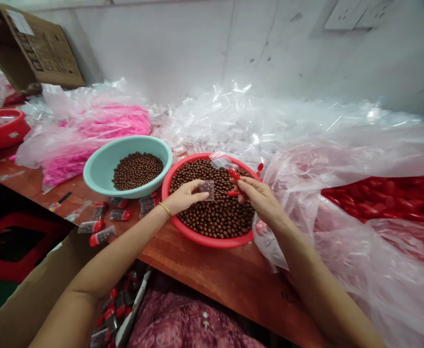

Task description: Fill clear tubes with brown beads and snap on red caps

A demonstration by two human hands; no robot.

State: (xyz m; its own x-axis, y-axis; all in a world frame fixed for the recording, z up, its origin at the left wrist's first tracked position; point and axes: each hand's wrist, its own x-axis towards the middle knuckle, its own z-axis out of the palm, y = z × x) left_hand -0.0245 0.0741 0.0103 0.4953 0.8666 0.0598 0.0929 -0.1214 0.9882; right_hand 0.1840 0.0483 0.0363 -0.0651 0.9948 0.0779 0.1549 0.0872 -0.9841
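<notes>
A red bowl (182, 227) full of brown balls (219, 217) sits at the table's front edge. Over it my left hand (184, 195) pinches a small clear plastic tube (206, 189) that holds brown balls. My right hand (260, 198) hovers over the bowl's right side, its fingers closed on red caps (233, 175). A gold bracelet circles my left wrist. Left of the red bowl stands a teal bowl (103, 164) with more brown balls.
Filled tubes with red caps (101, 226) lie on the wooden table left of the bowls. Clear tubes (255, 121) pile up behind, pink items in a bag (106, 125) at left, red caps in a bag (386, 198) at right. A cardboard box (34, 46) stands far left.
</notes>
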